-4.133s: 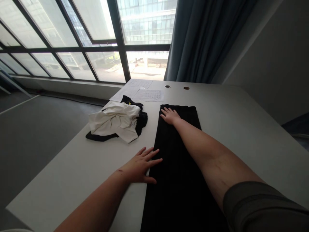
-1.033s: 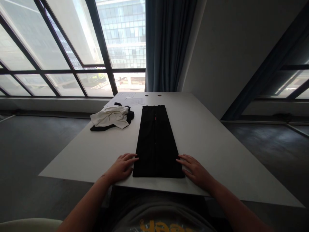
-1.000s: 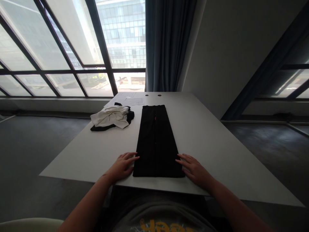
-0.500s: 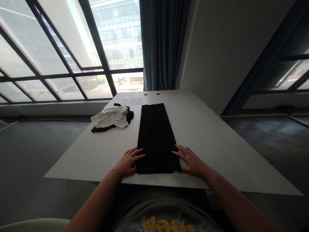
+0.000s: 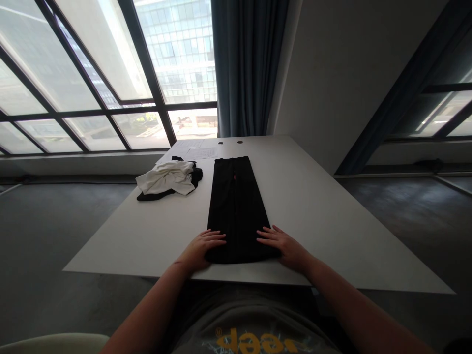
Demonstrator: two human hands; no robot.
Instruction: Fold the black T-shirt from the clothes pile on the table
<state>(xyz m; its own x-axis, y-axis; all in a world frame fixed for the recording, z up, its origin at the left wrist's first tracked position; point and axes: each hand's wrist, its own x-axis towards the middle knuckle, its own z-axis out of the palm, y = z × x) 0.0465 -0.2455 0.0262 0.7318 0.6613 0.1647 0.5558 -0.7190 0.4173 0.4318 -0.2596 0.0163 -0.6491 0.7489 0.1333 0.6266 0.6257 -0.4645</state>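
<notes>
A black garment, folded into a long narrow strip like folded trousers, lies flat on the white table, pointing away from me. A small red mark shows along its middle line near the far end. My left hand rests at its near left corner, fingers stretched out over the cloth. At the near right corner, my right hand lies the same way, fingers extended onto the fabric. Both thumbs are mostly hidden, so whether they reach under the cloth cannot be seen.
A crumpled pile of white and black clothing sits on the left of the white table. Printed papers lie at the far left, beside two round dark holes. Behind are windows and a blue curtain. A pale chair edge shows at lower left.
Both hands have moved slightly inward, their fingers reaching farther over the garment's near end. The near edge now looks more curved and its corners spread wider. The view has shifted a little.
</notes>
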